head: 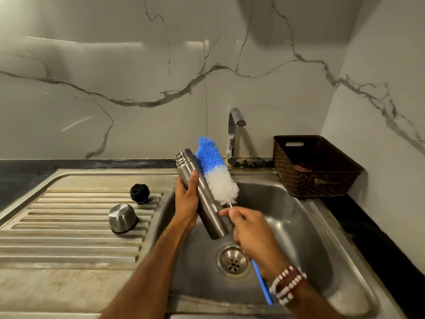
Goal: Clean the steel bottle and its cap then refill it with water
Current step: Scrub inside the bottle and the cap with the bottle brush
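Note:
My left hand (186,200) grips the uncapped steel bottle (207,203), tilted with its mouth up and left over the sink basin (287,226). My right hand (250,233) holds the blue-handled bottle brush (216,171). Its blue and white bristles lie against the bottle's right outer side. On the draining board (69,226) stand the black inner cap (139,193) and the steel outer cap (122,218), mouth down.
The tap (233,134) rises behind the basin with no water running. A brown woven basket (315,166) sits on the dark counter at the right. The drain (233,260) lies under my right wrist. Marble walls close off the back and right.

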